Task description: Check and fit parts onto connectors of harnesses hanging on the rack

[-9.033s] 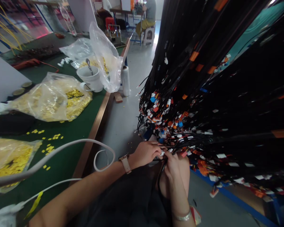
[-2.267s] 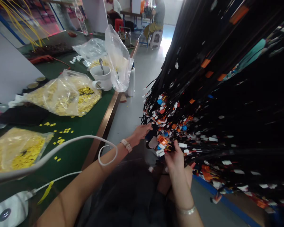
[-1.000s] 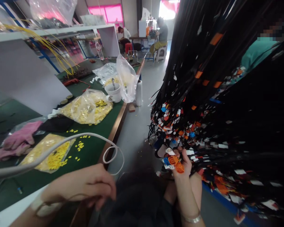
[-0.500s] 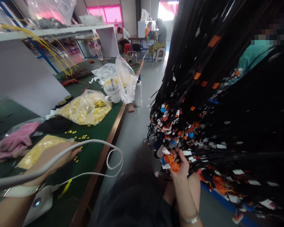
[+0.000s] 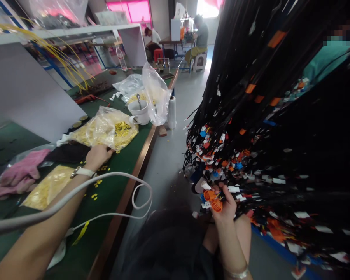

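My left hand is over the green table, at the near edge of an open clear bag of small yellow pieces. Its fingers are drawn together, pointing right; what they hold, if anything, is too small to make out. Loose yellow pieces lie below it. On the right, my right hand is closed round a bunch of wired connectors, with orange connectors and white and blue ones showing. Black wire harnesses hang beside and beyond that hand.
A white cable loops in front of the table edge. A mug with a spoon, an upright plastic bag, pink gloves and a flat yellow bag are on the table. Other people sit farther off.
My left hand has moved forward and right, from beside the flat yellow bag to the open bag's near edge. My right hand still holds the connectors.
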Available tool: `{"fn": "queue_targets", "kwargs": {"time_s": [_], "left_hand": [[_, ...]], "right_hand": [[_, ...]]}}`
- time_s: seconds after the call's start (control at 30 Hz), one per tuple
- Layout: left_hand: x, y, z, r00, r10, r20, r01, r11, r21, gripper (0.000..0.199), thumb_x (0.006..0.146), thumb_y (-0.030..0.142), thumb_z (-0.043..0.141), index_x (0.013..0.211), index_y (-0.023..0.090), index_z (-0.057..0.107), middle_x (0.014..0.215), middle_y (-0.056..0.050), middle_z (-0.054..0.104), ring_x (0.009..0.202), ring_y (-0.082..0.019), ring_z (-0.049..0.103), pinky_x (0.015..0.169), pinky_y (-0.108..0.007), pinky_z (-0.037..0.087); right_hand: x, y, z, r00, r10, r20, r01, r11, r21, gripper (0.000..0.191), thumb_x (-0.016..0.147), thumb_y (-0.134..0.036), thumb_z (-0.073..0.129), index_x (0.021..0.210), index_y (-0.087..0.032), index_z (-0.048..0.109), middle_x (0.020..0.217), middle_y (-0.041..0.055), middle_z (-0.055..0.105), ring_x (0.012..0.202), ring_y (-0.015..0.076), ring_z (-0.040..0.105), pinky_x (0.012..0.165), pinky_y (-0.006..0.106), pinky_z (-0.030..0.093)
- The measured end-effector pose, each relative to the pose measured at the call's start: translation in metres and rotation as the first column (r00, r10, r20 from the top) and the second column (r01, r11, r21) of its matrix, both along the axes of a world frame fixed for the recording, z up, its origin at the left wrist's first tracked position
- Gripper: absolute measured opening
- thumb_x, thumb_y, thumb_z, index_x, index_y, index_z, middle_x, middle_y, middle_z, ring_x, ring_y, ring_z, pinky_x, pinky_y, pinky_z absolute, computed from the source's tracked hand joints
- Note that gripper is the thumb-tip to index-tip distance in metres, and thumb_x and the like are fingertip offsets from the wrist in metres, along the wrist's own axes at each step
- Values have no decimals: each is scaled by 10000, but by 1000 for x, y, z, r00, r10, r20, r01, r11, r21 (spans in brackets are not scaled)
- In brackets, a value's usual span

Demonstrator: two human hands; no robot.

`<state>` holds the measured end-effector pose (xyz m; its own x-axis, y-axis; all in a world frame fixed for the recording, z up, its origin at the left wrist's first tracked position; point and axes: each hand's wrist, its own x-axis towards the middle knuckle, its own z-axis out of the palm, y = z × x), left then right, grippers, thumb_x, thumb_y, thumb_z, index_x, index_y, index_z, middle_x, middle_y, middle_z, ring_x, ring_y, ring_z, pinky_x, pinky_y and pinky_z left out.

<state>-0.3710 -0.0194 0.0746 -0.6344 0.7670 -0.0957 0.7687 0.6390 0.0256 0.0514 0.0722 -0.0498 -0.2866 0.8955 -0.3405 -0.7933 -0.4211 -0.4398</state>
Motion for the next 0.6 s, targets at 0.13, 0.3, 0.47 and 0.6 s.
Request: {"fn": "queue_targets", "kwargs": {"time_s": [0.13, 0.3, 0.47, 0.6], "left_hand": [[-3, 1, 4, 999, -45, 6, 45, 994, -98, 385, 842, 317, 413, 998, 61, 655, 911, -72, 669, 787, -165, 548, 639, -170, 316], [15, -15, 24, 994, -53, 91, 60, 995, -76, 365, 791, 298, 477, 1012, 66, 650, 917, -51, 681, 799, -154, 554, 684, -177, 360], [60, -52, 69, 765, -121, 632, 65, 992, 111, 342, 793, 439, 521, 995, 198, 656, 888, 11, 689, 767, -132, 582, 671, -188, 435], [102, -68, 103, 473, -364, 802, 460, 879, 128, 134, 744, 334, 599, 796, 294, 717, 753, 10, 687, 722, -151, 611, 679, -222, 475]], "right_hand": [[0, 1, -1, 1000, 8, 15, -8, 1000, -4, 165, 654, -301, 703, 736, -229, 580, 580, -45, 483, 607, 126, 528, 653, 301, 517], [0, 1, -3, 999, 19, 28, -20, 1000, 17, 198, 653, -320, 720, 745, -232, 569, 576, -53, 476, 622, 124, 537, 639, 290, 511], [1, 1, -3, 999, 36, 3, -36, 999, 39, 217, 659, -323, 724, 750, -230, 551, 531, -77, 414, 548, 96, 480, 632, 257, 505], [1, 1, 0, 1000, 12, -21, -12, 1000, 17, 211, 666, -324, 717, 760, -232, 551, 531, -76, 398, 529, 102, 459, 569, 249, 486]]}}
